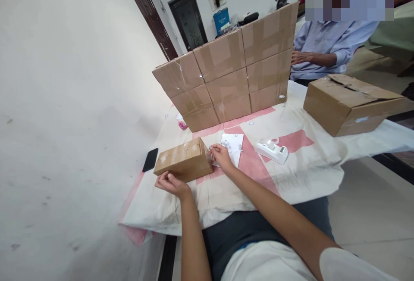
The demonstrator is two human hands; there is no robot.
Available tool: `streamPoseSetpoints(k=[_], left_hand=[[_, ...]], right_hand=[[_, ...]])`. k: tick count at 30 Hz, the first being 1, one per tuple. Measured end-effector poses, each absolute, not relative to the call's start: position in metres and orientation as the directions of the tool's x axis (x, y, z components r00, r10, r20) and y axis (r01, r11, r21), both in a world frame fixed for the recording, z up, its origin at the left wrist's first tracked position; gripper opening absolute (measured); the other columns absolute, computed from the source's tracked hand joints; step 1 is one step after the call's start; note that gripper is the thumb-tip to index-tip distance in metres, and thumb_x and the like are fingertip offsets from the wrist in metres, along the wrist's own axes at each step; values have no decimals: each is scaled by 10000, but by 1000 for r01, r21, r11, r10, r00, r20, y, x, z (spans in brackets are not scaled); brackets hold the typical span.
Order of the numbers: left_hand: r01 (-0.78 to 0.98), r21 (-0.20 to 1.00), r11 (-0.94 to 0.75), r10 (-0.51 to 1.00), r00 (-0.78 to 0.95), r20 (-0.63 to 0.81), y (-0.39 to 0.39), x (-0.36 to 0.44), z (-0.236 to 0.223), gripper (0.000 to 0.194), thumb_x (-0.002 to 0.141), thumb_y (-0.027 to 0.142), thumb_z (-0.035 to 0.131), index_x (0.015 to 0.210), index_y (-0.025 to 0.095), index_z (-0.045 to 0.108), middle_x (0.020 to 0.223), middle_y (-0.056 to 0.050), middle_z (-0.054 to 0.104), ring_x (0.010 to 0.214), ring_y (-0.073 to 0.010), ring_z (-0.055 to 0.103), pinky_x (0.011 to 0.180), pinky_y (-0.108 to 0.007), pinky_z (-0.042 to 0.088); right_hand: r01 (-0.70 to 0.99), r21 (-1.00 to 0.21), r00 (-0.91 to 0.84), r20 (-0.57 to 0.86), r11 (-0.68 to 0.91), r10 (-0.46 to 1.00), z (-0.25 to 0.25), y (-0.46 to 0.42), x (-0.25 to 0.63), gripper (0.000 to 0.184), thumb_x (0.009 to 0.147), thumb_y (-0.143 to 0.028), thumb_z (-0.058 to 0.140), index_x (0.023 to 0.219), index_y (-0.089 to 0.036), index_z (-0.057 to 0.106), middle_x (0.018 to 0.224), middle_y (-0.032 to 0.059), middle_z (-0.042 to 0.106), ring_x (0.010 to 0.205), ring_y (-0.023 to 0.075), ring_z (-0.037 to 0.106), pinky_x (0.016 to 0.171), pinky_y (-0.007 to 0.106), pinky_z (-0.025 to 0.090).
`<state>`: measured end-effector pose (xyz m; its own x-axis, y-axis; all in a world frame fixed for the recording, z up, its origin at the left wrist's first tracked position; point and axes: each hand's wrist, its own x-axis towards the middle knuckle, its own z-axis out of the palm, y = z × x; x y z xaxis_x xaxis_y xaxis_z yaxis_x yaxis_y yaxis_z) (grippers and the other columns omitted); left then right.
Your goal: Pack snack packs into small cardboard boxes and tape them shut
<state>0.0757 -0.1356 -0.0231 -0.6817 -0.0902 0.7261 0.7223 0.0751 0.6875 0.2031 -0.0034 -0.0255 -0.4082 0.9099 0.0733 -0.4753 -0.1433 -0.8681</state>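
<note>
A small brown cardboard box point(183, 160) lies on the cloth-covered table in front of me, clear tape shining on its top. My left hand point(170, 184) is at its near left corner, fingers curled in against the box. At the box's right end, my right hand point(220, 155) has its thumb and fingers pinched together. Something small and clear may be between those fingertips, too small to make out. Under and behind that hand lies a white sheet of paper point(237, 142) with small clear pieces on it. A white tape dispenser point(271, 151) stands to the right.
Stacked cardboard boxes point(229, 91) form a wall across the table's back. A larger carton point(336, 104) sits at the right, its top flaps slightly raised. A black phone point(150, 160) lies left of the small box. Behind the stack, another person's hand point(302, 57) shows.
</note>
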Motion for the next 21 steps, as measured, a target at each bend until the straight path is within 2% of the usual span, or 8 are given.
streamPoseSetpoints(k=[5,12,16,21], left_hand=[[724,687,66,-85,-682,727,-136,77,-21,90,879,259,414,910,205,478,1024,-62,414,1051,-240,479,959,-423,451],[733,679,48,-81,-674,734,-136,77,-21,104,892,282,422,908,200,485,1014,-61,428,1015,-234,485,945,-422,449],[732,680,40,-80,-676,732,-136,77,-21,105,895,287,425,908,199,481,1010,-62,423,1012,-237,478,957,-433,443],[720,693,30,-83,-689,720,-136,77,-24,113,880,305,459,906,200,491,1038,-68,428,1057,-242,483,1001,-439,434]], right_hand=[[-447,-864,-475,11,-231,880,-28,-1,204,353,666,-474,760,572,-184,583,534,-29,531,423,62,347,419,229,259],[-417,-850,-557,-41,-322,829,-30,-1,202,374,600,-500,799,589,-177,610,497,-54,446,452,69,366,413,208,234],[-398,-869,-540,-36,-293,841,-27,-4,203,338,580,-458,825,659,-173,661,524,-54,491,484,75,406,445,207,280],[-375,-889,-551,-15,-264,834,-27,-5,203,378,566,-490,830,653,-176,636,572,-41,550,511,88,451,478,225,333]])
